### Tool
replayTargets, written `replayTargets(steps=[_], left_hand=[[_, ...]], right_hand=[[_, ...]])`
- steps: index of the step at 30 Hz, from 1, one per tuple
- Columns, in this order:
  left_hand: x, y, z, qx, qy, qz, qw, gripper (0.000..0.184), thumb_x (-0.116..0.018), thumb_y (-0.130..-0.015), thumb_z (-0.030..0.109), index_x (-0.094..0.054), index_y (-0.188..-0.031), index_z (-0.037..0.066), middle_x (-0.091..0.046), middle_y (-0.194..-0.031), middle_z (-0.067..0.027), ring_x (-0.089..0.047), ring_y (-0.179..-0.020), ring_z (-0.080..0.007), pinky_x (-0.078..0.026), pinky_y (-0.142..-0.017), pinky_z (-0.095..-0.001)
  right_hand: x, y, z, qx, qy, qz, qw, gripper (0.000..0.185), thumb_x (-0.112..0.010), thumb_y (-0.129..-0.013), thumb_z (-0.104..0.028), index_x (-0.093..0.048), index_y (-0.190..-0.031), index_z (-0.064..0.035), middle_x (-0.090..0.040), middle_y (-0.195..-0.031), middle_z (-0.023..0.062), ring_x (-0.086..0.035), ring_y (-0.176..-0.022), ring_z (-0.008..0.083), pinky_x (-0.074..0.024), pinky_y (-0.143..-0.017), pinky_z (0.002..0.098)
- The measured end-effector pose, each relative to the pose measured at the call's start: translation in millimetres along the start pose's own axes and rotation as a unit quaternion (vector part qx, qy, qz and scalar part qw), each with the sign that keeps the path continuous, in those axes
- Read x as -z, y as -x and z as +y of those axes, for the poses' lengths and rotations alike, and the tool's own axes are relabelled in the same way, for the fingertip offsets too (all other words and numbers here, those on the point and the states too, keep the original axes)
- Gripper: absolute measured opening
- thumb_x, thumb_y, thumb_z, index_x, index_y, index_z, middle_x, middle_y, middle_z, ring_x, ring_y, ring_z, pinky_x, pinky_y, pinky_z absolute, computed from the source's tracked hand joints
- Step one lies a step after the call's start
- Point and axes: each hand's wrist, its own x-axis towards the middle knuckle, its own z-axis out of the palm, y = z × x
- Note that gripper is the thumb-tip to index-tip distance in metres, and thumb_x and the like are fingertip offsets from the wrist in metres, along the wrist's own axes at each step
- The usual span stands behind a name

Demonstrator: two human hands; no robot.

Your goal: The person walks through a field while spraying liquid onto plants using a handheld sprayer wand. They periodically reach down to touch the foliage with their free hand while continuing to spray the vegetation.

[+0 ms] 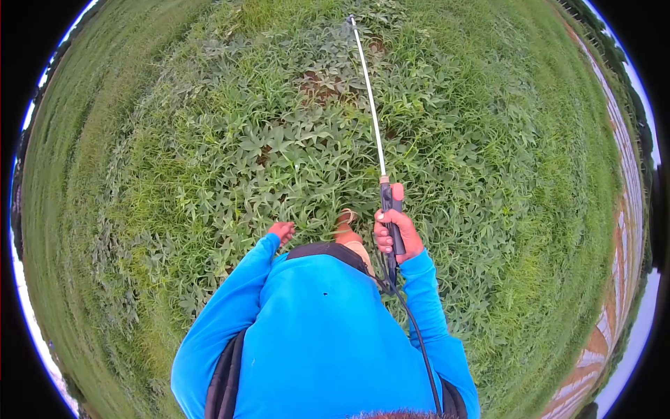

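My right hand [399, 234] is wrapped round the black handle of a sprayer wand [368, 91]. The wand's thin white tube points forward and slightly left, and its nozzle tip [351, 18] is over the plants, with what looks like faint mist around it. From the handle a black hose [419, 332] runs back along my right side. My left hand [282, 232] hangs in front of my waist on the left, its fingers loosely curled with nothing visible in them. Below both hands grow leafy green plants [279, 140].
Grass and broad-leaved plants surround me, with patches of reddish soil [324, 85] ahead. My foot [347, 218] shows partly among the leaves. Dark straps [225, 377] run along my sides. On the far right lie pale strips [621, 146] over brown ground.
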Motion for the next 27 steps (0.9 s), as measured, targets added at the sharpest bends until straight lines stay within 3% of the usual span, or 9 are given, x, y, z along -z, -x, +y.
replayTargets(steps=[7, 9, 10, 12, 14, 18, 21, 25, 27], left_hand=[[-38, -41, 43, -0.047, -0.043, -0.08, 0.995, 0.036, -0.053, -0.084, 0.038, -0.062, -0.098, 0.006, -0.057, -0.068, -0.0021, -0.045, -0.044, -0.0104, -0.036, -0.037, -0.0254], [-49, -47, 67, 0.003, -0.063, -0.094, 0.994, 0.036, -0.053, -0.084, 0.036, -0.062, -0.099, 0.005, -0.057, -0.068, -0.0021, -0.043, -0.042, -0.0103, -0.035, -0.036, -0.0258], [-49, -48, 70, -0.004, -0.052, -0.09, 0.995, 0.035, -0.053, -0.085, 0.037, -0.062, -0.095, 0.005, -0.057, -0.067, -0.0025, -0.043, -0.042, -0.0106, -0.034, -0.035, -0.0261], [-50, -55, 78, 0.002, -0.069, -0.091, 0.993, 0.035, -0.052, -0.085, 0.038, -0.061, -0.092, 0.005, -0.056, -0.067, -0.0027, -0.043, -0.042, -0.0109, -0.033, -0.035, -0.0261], [-50, -70, 86, 0.017, -0.083, -0.107, 0.991, 0.033, -0.049, -0.084, 0.041, -0.057, -0.082, 0.008, -0.05, -0.062, -0.0012, -0.043, -0.044, -0.0119, -0.032, -0.037, -0.0283], [-53, -89, 114, 0.05, -0.061, -0.094, 0.992, 0.037, -0.054, -0.083, 0.043, -0.06, -0.082, 0.006, -0.053, -0.063, -0.003, -0.044, -0.042, -0.0134, -0.034, -0.038, -0.0292], [-50, -98, 135, 0.024, -0.029, -0.107, 0.994, 0.036, -0.055, -0.083, 0.041, -0.059, -0.082, 0.006, -0.051, -0.062, -0.003, -0.043, -0.042, -0.0131, -0.033, -0.038, -0.029], [-45, -106, 178, 0.03, -0.019, -0.09, 0.995, 0.036, -0.054, -0.083, 0.041, -0.057, -0.082, 0.005, -0.051, -0.061, -0.0029, -0.044, -0.042, -0.0132, -0.033, -0.037, -0.0272], [-40, -113, 200, 0.027, -0.045, -0.075, 0.996, 0.036, -0.053, -0.084, 0.041, -0.058, -0.082, 0.006, -0.051, -0.062, -0.0023, -0.044, -0.043, -0.0129, -0.034, -0.038, -0.0272]], right_hand=[[78, 89, 3, 0.097, -0.082, 0.143, 0.982, 0.013, -0.054, -0.079, -0.02, -0.048, -0.083, -0.0088, -0.041, -0.057, -0.0004, -0.037, -0.04, 0.0064, -0.0317, -0.034, 0.0214], [100, 123, -2, 0.155, -0.056, 0.257, 0.952, 0.014, -0.055, -0.078, -0.021, -0.048, -0.081, -0.0092, -0.04, -0.054, -0.0007, -0.036, -0.039, 0.0073, -0.0315, -0.034, 0.0226], [106, 132, -7, 0.162, -0.061, 0.263, 0.949, 0.014, -0.055, -0.078, -0.021, -0.048, -0.081, -0.0092, -0.04, -0.054, -0.0007, -0.036, -0.039, 0.0073, -0.0315, -0.034, 0.0226], [116, 147, -17, 0.193, 0.005, 0.388, 0.901, 0.018, -0.057, -0.076, -0.025, -0.046, -0.078, -0.0106, -0.038, -0.054, -0.0019, -0.035, -0.038, 0.0074, -0.0308, -0.034, 0.0225], [144, 156, -29, 0.215, -0.008, 0.426, 0.879, 0.019, -0.058, -0.074, -0.025, -0.047, -0.078, -0.0098, -0.038, -0.053, -0.0017, -0.036, -0.038, 0.0079, -0.0302, -0.034, 0.0232], [200, 169, -58, 0.251, 0.023, 0.544, 0.801, 0.023, -0.062, -0.07, -0.028, -0.05, -0.076, -0.0084, -0.039, -0.051, -0.0017, -0.036, -0.038, 0.0086, -0.0289, -0.034, 0.0238], [236, 172, -84, 0.3, 0.041, 0.597, 0.743, 0.024, -0.063, -0.069, -0.029, -0.051, -0.075, -0.0081, -0.04, -0.051, -0.0015, -0.037, -0.038, 0.0091, -0.029, -0.035, 0.024], [269, 163, -125, 0.292, 0.038, 0.627, 0.722, 0.026, -0.064, -0.069, -0.031, -0.052, -0.076, -0.0082, -0.043, -0.052, -0.0009, -0.039, -0.039, 0.0095, -0.0294, -0.036, 0.0242], [274, 150, -144, 0.299, 0.004, 0.603, 0.739, 0.028, -0.064, -0.069, -0.033, -0.052, -0.077, -0.009, -0.044, -0.053, -0.0003, -0.039, -0.039, 0.0096, -0.0295, -0.036, 0.0246]])
